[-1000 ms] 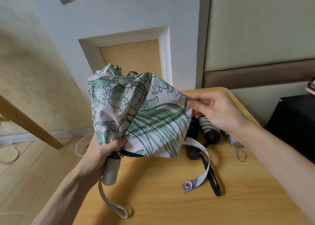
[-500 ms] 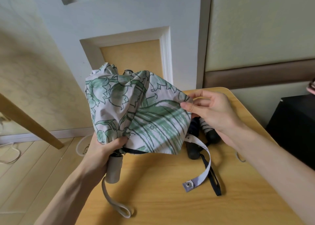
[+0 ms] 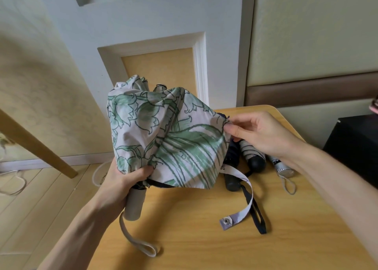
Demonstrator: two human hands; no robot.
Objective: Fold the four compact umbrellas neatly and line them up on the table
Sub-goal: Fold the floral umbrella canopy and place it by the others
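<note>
The floral umbrella (image 3: pixel 169 138) is held upright above the near left part of the table (image 3: pixel 204 249), its canopy loose and puffed rather than wrapped; the left hand (image 3: pixel 122 183) is curled tight round the top of the pale handle (image 3: pixel 135 204) and the gathered cloth just above it, which anchors the shaft and keeps the fabric from sliding down; the right hand (image 3: pixel 263 134) pinches the canopy's right edge between thumb and fingertips, the other fingers lying loosely beside it, apparently to draw one panel out flat so that it can be pleated round the shaft; the closing strap (image 3: pixel 239 204) hangs free from the canopy's lower edge with its snap end lying on the table, left undone because the wrapping comes first; the wrist loop (image 3: pixel 143 247) trails from the handle onto the wood; three other compact umbrellas (image 3: pixel 253 157) lie side by side just behind the right hand, handles toward the person, seemingly already rolled and lined up; by that reading this is the last one, and the pleating looks barely begun.
</note>
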